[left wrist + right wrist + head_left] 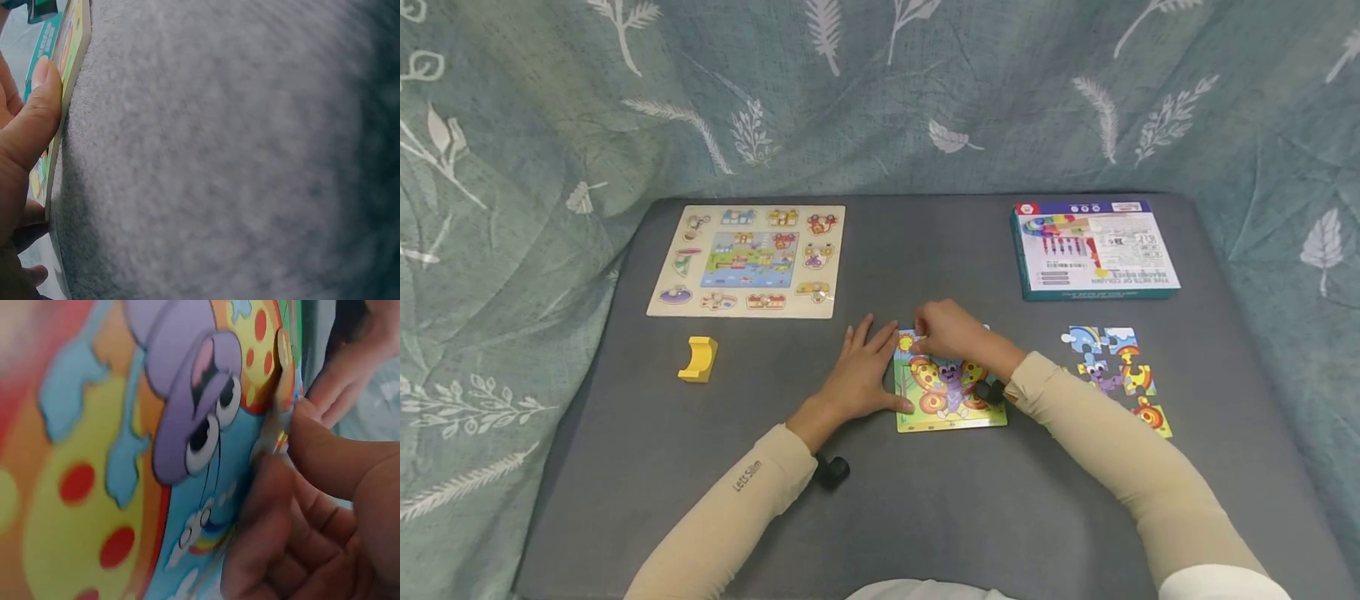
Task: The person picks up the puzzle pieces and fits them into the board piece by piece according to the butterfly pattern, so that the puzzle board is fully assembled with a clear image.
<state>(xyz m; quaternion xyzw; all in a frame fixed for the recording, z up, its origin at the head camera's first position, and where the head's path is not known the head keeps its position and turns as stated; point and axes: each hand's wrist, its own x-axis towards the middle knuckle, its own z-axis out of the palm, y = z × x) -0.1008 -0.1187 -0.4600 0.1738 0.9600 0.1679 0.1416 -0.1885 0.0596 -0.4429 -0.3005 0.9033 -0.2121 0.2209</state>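
Note:
A butterfly puzzle board [951, 423] lies flat in front of the person, its picture a purple butterfly with spotted wings. At the board's left side rests the left hand [859, 375], fingers spread on the table and thumb [42, 94] over the edge. Over the board's upper left part, the right hand [953, 333] pinches a puzzle piece [285, 372] between thumb and curled fingers. The piece is seen nearly edge-on and blurred in the right wrist view, and the hand hides the board's upper middle from the head view.
Several loose puzzle pieces [1138, 381] lie to the right of the board, below a boxed set [1097, 250]. A wooden knob puzzle [752, 302] sits at the back left. Nearer on that side stands a yellow curved block [700, 358]. A patterned curtain [880, 108] hangs behind the table.

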